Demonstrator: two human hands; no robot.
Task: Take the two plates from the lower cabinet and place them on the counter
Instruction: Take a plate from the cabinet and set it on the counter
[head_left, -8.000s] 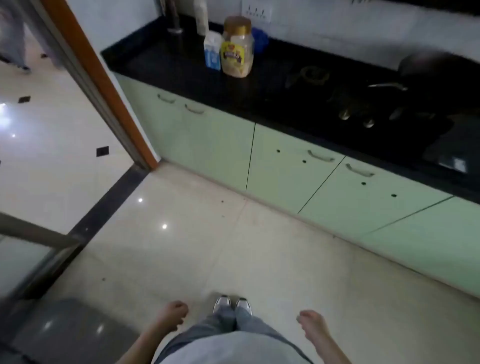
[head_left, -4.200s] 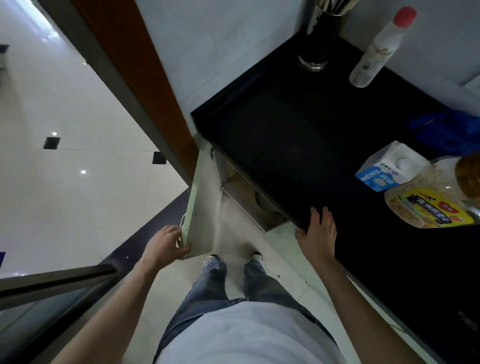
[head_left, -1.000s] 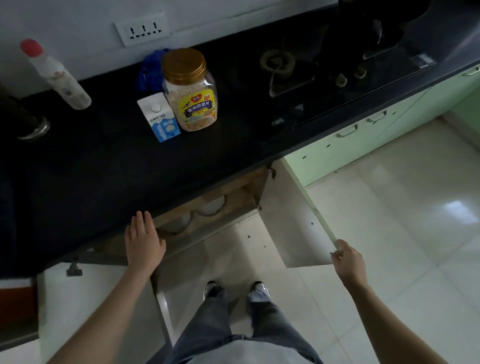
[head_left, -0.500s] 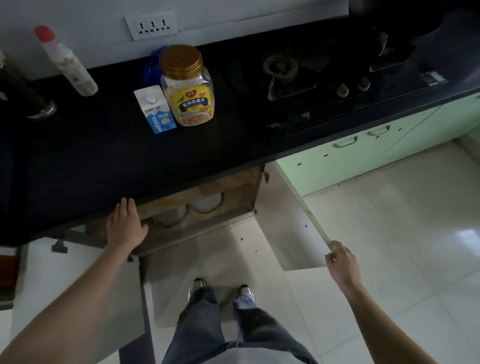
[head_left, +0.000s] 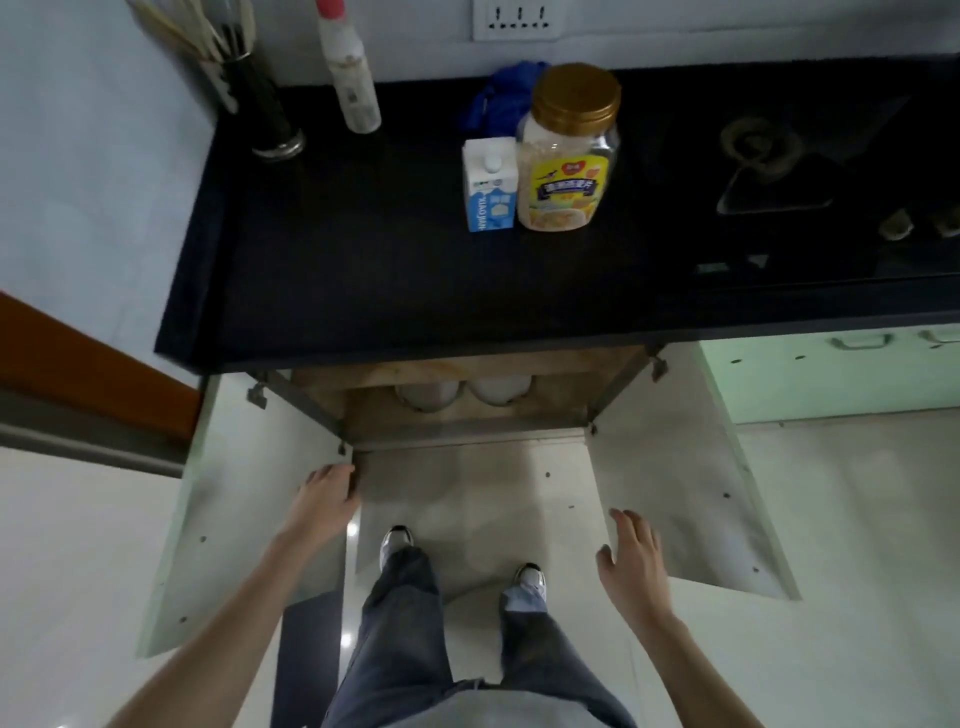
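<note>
The lower cabinet (head_left: 467, 426) stands open under the black counter (head_left: 363, 260), both doors swung out. Inside, two white plates show side by side, the left plate (head_left: 427, 392) and the right plate (head_left: 500, 389), their far parts hidden by the counter edge. My left hand (head_left: 326, 496) rests against the lower inner edge of the left door (head_left: 249, 493), fingers curled on it. My right hand (head_left: 631, 558) hovers open in front of the right door (head_left: 675, 478), holding nothing.
On the counter stand a milk carton (head_left: 488, 184), a gold-lidded cereal jar (head_left: 569, 150), a blue cloth (head_left: 506, 93), a red-capped bottle (head_left: 349, 78) and a utensil holder (head_left: 262, 104). A gas hob (head_left: 769, 156) lies to the right. My feet stand before the cabinet.
My left hand came off the counter edge down to the left door. My right hand let go of the right door's edge and opened. The view now faces the cabinet squarely.
</note>
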